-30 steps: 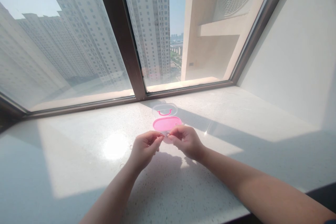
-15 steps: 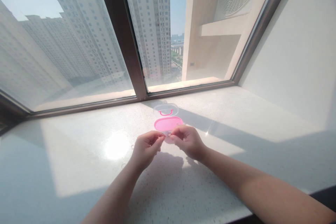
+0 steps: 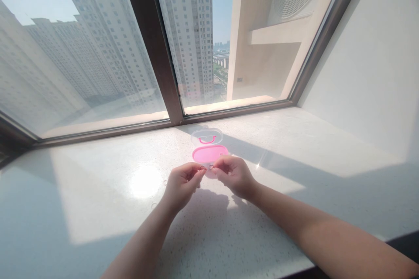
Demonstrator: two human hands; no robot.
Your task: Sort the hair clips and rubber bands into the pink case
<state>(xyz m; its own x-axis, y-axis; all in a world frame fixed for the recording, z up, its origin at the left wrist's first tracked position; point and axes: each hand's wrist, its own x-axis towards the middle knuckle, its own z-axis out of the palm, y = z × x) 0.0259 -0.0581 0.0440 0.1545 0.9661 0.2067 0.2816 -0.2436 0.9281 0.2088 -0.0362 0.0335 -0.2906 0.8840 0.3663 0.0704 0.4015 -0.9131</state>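
Between thumb and fingertips, my left hand (image 3: 183, 183) pinches a small thin ring (image 3: 203, 167). A second small ring (image 3: 211, 167) is pinched the same way in my right hand (image 3: 235, 176). The two rings are held close side by side; whether they touch I cannot make out. Just beyond my fingers lies an open pink box (image 3: 209, 154), its clear lid (image 3: 207, 133) with a pink handle folded back toward the window. My right hand hides part of the box's near side.
On the white speckled sill (image 3: 108, 209), two more thin rings lie left of my left hand, one ring (image 3: 165, 182) near the knuckles and another ring (image 3: 153, 205) by the wrist. A brown window frame (image 3: 176, 115) runs behind; a white wall (image 3: 366, 74) stands at the right.
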